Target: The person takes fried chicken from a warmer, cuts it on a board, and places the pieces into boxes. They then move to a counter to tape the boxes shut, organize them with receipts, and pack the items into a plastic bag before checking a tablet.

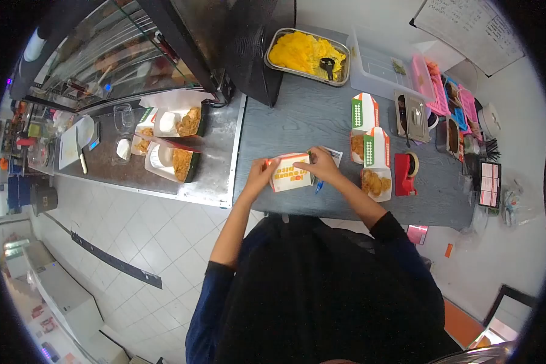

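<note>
And there it was, the printed carton [292, 175], right between the two hands at the near side of the grey worktop [258, 130], its lettering upside down to the wearer! The left hand [260, 178] gripped one side, the right hand [323, 165] the opposite edge, thumb across the printed face; neither was nearer, both touched. Its slightly longer axis seemed to run hand to hand. Just beside, a blue pen [319, 187]; farther right, two open chicken boxes, then a red tape dispenser [404, 176]; beyond, the yellow-filled tray [309, 74].
</note>
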A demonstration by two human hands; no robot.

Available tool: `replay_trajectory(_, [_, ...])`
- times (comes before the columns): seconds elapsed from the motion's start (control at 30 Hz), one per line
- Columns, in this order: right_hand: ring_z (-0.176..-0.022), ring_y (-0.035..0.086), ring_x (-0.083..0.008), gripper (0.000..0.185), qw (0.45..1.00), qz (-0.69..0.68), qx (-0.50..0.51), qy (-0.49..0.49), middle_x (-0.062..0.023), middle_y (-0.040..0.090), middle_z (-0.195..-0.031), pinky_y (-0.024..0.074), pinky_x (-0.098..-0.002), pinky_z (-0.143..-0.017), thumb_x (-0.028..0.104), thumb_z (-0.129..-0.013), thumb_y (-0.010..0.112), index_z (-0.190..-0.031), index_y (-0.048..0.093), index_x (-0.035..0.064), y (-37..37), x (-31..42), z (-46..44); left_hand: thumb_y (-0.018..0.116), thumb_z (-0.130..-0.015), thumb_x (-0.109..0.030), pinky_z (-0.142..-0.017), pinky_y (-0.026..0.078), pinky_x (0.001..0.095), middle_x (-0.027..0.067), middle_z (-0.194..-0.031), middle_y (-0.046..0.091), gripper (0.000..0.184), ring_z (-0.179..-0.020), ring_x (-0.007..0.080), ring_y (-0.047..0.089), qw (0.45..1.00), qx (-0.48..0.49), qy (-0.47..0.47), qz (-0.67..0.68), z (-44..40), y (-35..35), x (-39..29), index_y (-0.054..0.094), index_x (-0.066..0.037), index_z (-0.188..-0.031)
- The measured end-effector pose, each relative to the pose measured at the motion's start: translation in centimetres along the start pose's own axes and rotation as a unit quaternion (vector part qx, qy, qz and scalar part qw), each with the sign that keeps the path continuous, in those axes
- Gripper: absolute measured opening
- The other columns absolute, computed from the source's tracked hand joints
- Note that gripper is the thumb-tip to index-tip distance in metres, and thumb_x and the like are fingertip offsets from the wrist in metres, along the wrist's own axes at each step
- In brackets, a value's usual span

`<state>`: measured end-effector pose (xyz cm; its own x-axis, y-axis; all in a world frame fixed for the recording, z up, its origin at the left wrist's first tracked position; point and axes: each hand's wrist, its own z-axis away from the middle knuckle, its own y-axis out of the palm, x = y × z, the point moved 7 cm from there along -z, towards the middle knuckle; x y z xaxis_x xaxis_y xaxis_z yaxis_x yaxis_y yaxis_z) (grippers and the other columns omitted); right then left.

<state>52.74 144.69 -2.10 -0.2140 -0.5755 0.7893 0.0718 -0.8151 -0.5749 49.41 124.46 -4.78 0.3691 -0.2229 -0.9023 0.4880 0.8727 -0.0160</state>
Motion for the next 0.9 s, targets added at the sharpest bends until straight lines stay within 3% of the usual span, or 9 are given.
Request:
replay_trajectory(0.03, [-0.098, 0.053, -0.028, 0.06, 0.997, 0.058, -0.052, 0.022, -0.0167, 0.055, -0.101, 0.0442, -0.0371, -0.083, 0.048, -0.061, 0.079, -0.096, 0.062, 0.002, -0.3, -1.1, -0.6, 0.063, -0.083, -0.044, -0.084, 0.041, 0.0299, 0.0053, -0.092, 0.058, 0.04, -0.09, 0.0147, 0.055, 0.996, 0.013, -0.08, 0.027, -0.5, 0.7, -0.1, 0.057, -0.006, -0.093])
replay_trajectory(0.07, [-0.096, 0.056, -0.028, 0.055, 0.997, 0.051, -0.046, 0.02, -0.017, 0.05, -0.101, 0.048, -0.0318, -0.075, 0.029, -0.065, 0.082, -0.102, 0.058, -0.0033, 0.3, -2.0, -1.3, 0.058, -0.084, -0.049, -0.084, 0.04, 0.0288, 0.0062, -0.091, 0.059, 0.045, -0.089, 0.0148, 0.055, 0.986, -0.023, -0.119, 0.117, -0.1, 1.4, -0.3, 0.058, -0.006, -0.098])
replay_trajectory(0.17, [-0.092, 0.056, -0.0256, 0.051, 0.996, -0.077, -0.032, 0.043, -0.0143, 0.049, -0.096, 0.0483, -0.0306, -0.074, 0.029, -0.066, 0.081, -0.098, 0.06, -0.0038, 1.1, -3.3, -1.7, 0.059, -0.084, -0.047, -0.086, 0.038, 0.0293, 0.0062, -0.094, 0.06, 0.046, -0.09, 0.0146, 0.054, 0.962, 0.035, -0.105, 0.249, -2.0, 1.8, 1.8, 0.057, -0.005, -0.104])
replay_trajectory(0.3, [-0.089, 0.054, -0.0237, 0.053, 0.995, -0.031, -0.081, -0.052, -0.0117, 0.053, -0.094, 0.0453, -0.0335, -0.075, 0.041, -0.06, 0.082, -0.09, 0.062, 0.002, -1.2, 0.6, 0.0, 0.06, -0.084, -0.044, -0.082, 0.037, 0.0273, 0.0044, -0.093, 0.06, 0.045, -0.087, 0.0122, 0.053, 0.986, -0.027, -0.076, 0.145, 0.0, 0.7, -0.3, 0.058, -0.004, -0.104])
replay_trajectory(0.5, [-0.081, 0.056, -0.018, 0.046, 0.994, -0.019, -0.007, 0.109, -0.0103, 0.052, -0.094, 0.0478, -0.0299, -0.068, 0.035, -0.063, 0.083, -0.081, 0.059, -0.0008, -1.2, 0.1, 0.2, 0.066, -0.082, -0.04, -0.072, 0.039, 0.0232, 0.0008, -0.09, 0.06, 0.041, -0.078, 0.0088, 0.052, 0.997, -0.057, -0.047, 0.013, -1.0, -0.6, -1.2, 0.06, -0.004, -0.099])
replay_trajectory(0.6, [-0.085, 0.056, -0.0191, 0.05, 0.993, -0.015, -0.119, -0.022, -0.0102, 0.054, -0.09, 0.0472, -0.0273, -0.07, 0.039, -0.061, 0.083, -0.083, 0.059, -0.0002, -0.5, -2.6, -1.2, 0.064, -0.082, -0.041, -0.072, 0.04, 0.0238, 0.0022, -0.092, 0.061, 0.04, -0.081, 0.0093, 0.054, 0.98, -0.027, -0.133, 0.144, -2.7, 0.2, 2.2, 0.06, -0.005, -0.098])
replay_trajectory(0.7, [-0.086, 0.057, -0.0197, 0.052, 0.996, -0.047, -0.073, -0.001, -0.0094, 0.055, -0.089, 0.0475, -0.027, -0.072, 0.038, -0.062, 0.083, -0.089, 0.06, 0.001, 0.0, -3.5, -2.5, 0.057, -0.088, -0.04, -0.076, 0.042, 0.0272, 0.0076, -0.091, 0.061, 0.038, -0.083, 0.0147, 0.056, 0.977, -0.005, -0.116, 0.178, -3.5, 0.6, 2.9, 0.059, -0.003, -0.1])
replay_trajectory(0.8, [-0.087, 0.056, -0.0184, 0.052, 0.99, -0.13, 0.006, 0.06, -0.0092, 0.055, -0.092, 0.0483, -0.0272, -0.071, 0.035, -0.063, 0.082, -0.096, 0.059, 0.0022, -0.1, -1.8, -2.4, 0.047, -0.094, -0.034, -0.079, 0.042, 0.0327, 0.0141, -0.09, 0.061, 0.035, -0.083, 0.0217, 0.057, 0.992, -0.105, 0.07, -0.008, -5.8, 0.1, 4.4, 0.057, 0.0, -0.1])
replay_trajectory(0.9, [-0.086, 0.057, -0.017, 0.049, 0.947, -0.274, 0.072, 0.149, -0.009, 0.056, -0.094, 0.0483, -0.0255, -0.068, 0.032, -0.065, 0.082, -0.097, 0.058, 0.0034, 1.9, -2.3, -2.1, 0.041, -0.096, -0.029, -0.08, 0.042, 0.0363, 0.0185, -0.09, 0.06, 0.035, -0.086, 0.0257, 0.057, 0.967, -0.222, 0.123, 0.014, -5.1, 0.5, 4.0, 0.056, 0.002, -0.099])
